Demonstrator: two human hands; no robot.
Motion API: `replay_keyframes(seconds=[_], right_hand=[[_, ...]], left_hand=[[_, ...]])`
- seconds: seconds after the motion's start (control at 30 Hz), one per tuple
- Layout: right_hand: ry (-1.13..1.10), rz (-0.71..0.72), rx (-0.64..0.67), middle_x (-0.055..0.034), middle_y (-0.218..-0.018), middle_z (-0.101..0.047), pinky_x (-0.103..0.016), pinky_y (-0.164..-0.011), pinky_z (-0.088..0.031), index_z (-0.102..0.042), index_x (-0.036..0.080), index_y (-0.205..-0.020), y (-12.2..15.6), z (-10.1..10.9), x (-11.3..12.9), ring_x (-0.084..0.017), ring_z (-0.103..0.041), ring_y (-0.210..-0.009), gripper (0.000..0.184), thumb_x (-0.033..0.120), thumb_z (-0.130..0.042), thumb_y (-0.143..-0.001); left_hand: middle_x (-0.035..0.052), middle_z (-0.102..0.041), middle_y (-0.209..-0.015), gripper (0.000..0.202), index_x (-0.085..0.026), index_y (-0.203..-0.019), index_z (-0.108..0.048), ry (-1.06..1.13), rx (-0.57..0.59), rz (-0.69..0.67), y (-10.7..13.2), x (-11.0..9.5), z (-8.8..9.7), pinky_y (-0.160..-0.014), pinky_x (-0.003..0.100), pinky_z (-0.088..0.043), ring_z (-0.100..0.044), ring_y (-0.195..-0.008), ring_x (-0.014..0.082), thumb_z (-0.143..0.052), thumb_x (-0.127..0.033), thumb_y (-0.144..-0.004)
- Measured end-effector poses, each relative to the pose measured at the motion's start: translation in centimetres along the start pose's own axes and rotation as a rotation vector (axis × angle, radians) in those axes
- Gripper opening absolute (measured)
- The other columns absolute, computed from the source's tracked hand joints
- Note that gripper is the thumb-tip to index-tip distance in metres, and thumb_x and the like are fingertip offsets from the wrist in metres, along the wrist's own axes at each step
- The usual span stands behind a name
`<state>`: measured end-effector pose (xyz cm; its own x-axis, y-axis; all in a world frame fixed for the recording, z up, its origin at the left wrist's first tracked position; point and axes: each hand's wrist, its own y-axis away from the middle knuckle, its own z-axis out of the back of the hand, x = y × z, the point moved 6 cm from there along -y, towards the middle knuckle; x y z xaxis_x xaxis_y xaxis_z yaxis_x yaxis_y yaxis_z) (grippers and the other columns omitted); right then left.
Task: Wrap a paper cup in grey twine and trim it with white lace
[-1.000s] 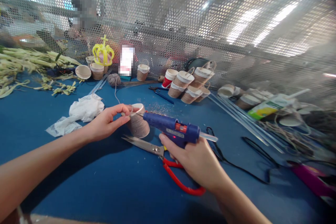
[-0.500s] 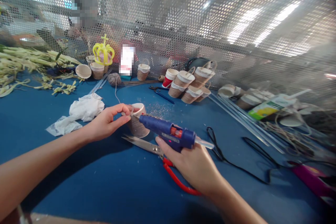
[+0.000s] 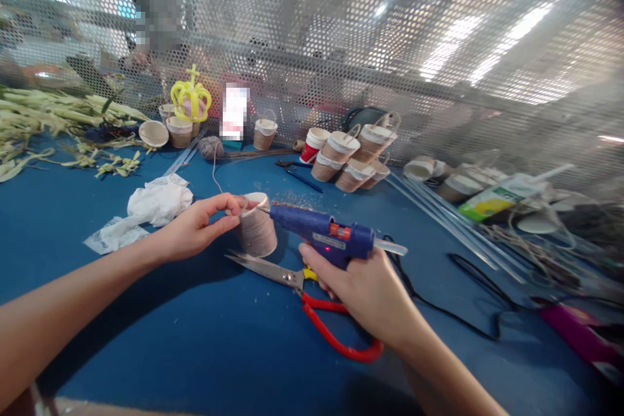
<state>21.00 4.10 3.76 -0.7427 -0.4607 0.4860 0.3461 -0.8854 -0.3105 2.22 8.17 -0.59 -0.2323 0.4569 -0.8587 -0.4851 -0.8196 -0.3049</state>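
My left hand (image 3: 209, 224) pinches the near-left rim of a paper cup (image 3: 259, 233) wound with greyish twine. A strand of that twine runs back to a grey ball of yarn (image 3: 211, 148); its end at my fingertips is partly hidden. In my right hand (image 3: 368, 289) is a blue glue gun (image 3: 316, 227), its nozzle pointing left near the cup's upper right side. A clear glue stick (image 3: 391, 246) sticks out of its rear. Below the gun, scissors with red handles (image 3: 336, 338) lie on the blue table, blades towards the left.
Crumpled white tissue (image 3: 158, 201) lies left of the cup. Several wrapped cups with handles (image 3: 355, 175) are stacked behind, before a perforated metal screen (image 3: 302, 65). Clear glue sticks (image 3: 448, 227) and a black cord (image 3: 453, 322) lie right. Pale dried stalks (image 3: 58, 107) spread at far left.
My right hand has drawn the glue gun a little to the right, away from the cup, uncovering more of the cup and scissors. My left hand has barely moved.
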Motion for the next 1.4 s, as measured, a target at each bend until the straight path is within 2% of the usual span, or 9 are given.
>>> replay_keyframes(seconds=[0.17, 0.27, 0.47, 0.57, 0.67, 0.93, 1.07, 1.17, 1.4], right_hand=[[-0.003, -0.057, 0.006, 0.0031, -0.041, -0.049, -0.024, -0.041, -0.039, -0.057, 0.019, -0.058, -0.1, -0.3, -0.4, -0.011, -0.045, -0.038, 0.024, 0.027, -0.049, -0.079], [-0.001, -0.026, -0.002, 0.0045, -0.039, -0.046, -0.024, -0.04, -0.038, -0.06, 0.02, -0.063, 0.1, -0.4, -0.5, -0.011, -0.044, -0.037, 0.024, 0.028, -0.047, -0.082], [0.088, 0.079, -0.008, 0.0007, -0.047, -0.053, -0.026, -0.046, -0.039, -0.068, 0.02, -0.076, -0.2, -0.6, -1.7, -0.015, -0.052, -0.046, 0.022, 0.026, -0.048, -0.081], [0.184, 0.148, 0.029, -0.0014, -0.054, -0.058, -0.027, -0.048, -0.039, -0.069, 0.019, -0.085, -0.3, -0.6, -1.9, -0.015, -0.052, -0.048, 0.024, 0.02, -0.046, -0.078], [0.229, 0.195, 0.077, -0.002, -0.055, -0.058, -0.028, -0.048, -0.039, -0.069, 0.017, -0.086, -0.1, -0.7, -1.7, -0.014, -0.05, -0.046, 0.026, 0.02, -0.044, -0.077], [0.122, 0.085, 0.016, 0.0014, -0.044, -0.051, -0.026, -0.043, -0.036, -0.067, 0.019, -0.08, 0.2, -0.6, -1.6, -0.013, -0.047, -0.039, 0.027, 0.027, -0.042, -0.084], [0.111, 0.102, 0.026, 0.0021, -0.042, -0.049, -0.026, -0.04, -0.034, -0.067, 0.02, -0.075, 0.0, -0.7, -1.4, -0.012, -0.044, -0.038, 0.023, 0.031, -0.048, -0.08], [0.088, 0.09, 0.007, 0.0013, -0.043, -0.049, -0.026, -0.041, -0.035, -0.066, 0.019, -0.07, -0.2, -0.7, -1.2, -0.012, -0.046, -0.04, 0.026, 0.029, -0.045, -0.083], [0.016, 0.143, -0.006, -0.0001, -0.044, -0.052, -0.027, -0.047, -0.038, -0.067, 0.02, -0.081, -0.1, -0.2, -1.4, -0.015, -0.052, -0.047, 0.02, 0.03, -0.049, -0.081]], left_hand=[[0.0099, -0.057, -0.108, 0.013, -0.017, -0.08, -0.045, 0.024, 0.008, -0.011, -0.1, 0.1, -0.1, -0.095, 0.042, -0.035, -0.046, -0.113, 0.0237, -0.042, -0.028, -0.086], [0.0098, -0.057, -0.108, 0.014, -0.018, -0.079, -0.044, 0.053, 0.012, -0.014, -0.1, 0.0, -0.1, -0.094, 0.041, -0.036, -0.047, -0.113, 0.0236, -0.043, -0.03, -0.086], [0.01, -0.058, -0.104, 0.014, -0.018, -0.077, -0.043, 0.087, 0.027, -0.016, 0.0, -0.1, -0.2, -0.094, 0.04, -0.035, -0.046, -0.114, 0.0228, -0.042, -0.029, -0.086], [0.0109, -0.056, -0.107, 0.013, -0.018, -0.077, -0.043, 0.094, 0.035, -0.018, -0.1, -0.1, -0.3, -0.095, 0.039, -0.034, -0.046, -0.113, 0.0211, -0.042, -0.027, -0.086], [0.0109, -0.057, -0.107, 0.012, -0.018, -0.078, -0.044, 0.1, 0.03, -0.018, -0.1, -0.1, -0.2, -0.095, 0.038, -0.034, -0.046, -0.114, 0.0208, -0.042, -0.027, -0.086], [0.011, -0.058, -0.109, 0.012, -0.018, -0.077, -0.043, 0.094, 0.016, -0.015, -0.1, 0.0, -0.2, -0.095, 0.039, -0.034, -0.045, -0.115, 0.022, -0.043, -0.026, -0.086], [0.0116, -0.057, -0.108, 0.012, -0.017, -0.077, -0.044, 0.084, 0.017, -0.015, -0.1, 0.0, -0.2, -0.095, 0.038, -0.034, -0.047, -0.113, 0.0208, -0.043, -0.026, -0.086], [0.0111, -0.057, -0.106, 0.012, -0.017, -0.078, -0.043, 0.083, 0.01, -0.016, -0.1, 0.0, -0.1, -0.095, 0.038, -0.034, -0.046, -0.114, 0.0209, -0.043, -0.026, -0.086], [0.0102, -0.058, -0.106, 0.014, -0.018, -0.077, -0.043, 0.082, 0.007, -0.017, -0.1, 0.0, -0.2, -0.094, 0.039, -0.036, -0.047, -0.114, 0.0212, -0.044, -0.028, -0.086]])
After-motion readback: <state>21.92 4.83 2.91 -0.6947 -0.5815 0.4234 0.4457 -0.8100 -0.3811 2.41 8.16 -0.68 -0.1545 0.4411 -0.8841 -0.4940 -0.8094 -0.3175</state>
